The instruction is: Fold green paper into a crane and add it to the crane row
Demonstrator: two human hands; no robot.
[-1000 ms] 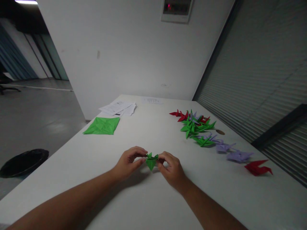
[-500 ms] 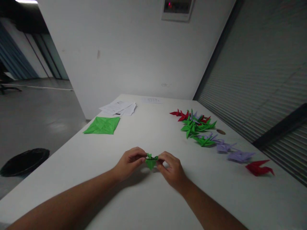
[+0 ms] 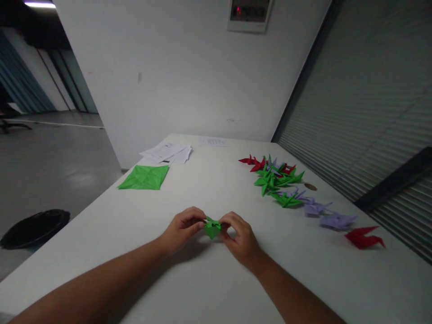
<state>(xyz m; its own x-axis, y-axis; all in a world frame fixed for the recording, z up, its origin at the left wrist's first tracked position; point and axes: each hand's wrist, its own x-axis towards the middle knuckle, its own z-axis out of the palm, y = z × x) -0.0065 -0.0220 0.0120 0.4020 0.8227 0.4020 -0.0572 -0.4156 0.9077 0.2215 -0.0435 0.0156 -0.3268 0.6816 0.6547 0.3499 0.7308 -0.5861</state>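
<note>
A small folded green origami paper piece (image 3: 212, 228) is held just above the white table (image 3: 189, 288), with a pointed end facing down toward me. My left hand (image 3: 185, 227) pinches its left side between thumb and fingers. On the opposite side, my right hand (image 3: 239, 234) grips the edge with thumb and fingertips. Both hands are closed on this one piece, and the fingertips hide its outer edges.
Several folded green cranes (image 3: 270, 180) lie with red and purple ones along the right side. A red crane (image 3: 364, 237) is nearest. Green paper sheets (image 3: 145, 177) and printed papers (image 3: 167, 153) lie left. A black-lined bin (image 3: 35, 228) stands beside the table.
The green piece has tilted or opened slightly between my fingers, so its top looks wider. My right hand has shifted a little to the left.
</note>
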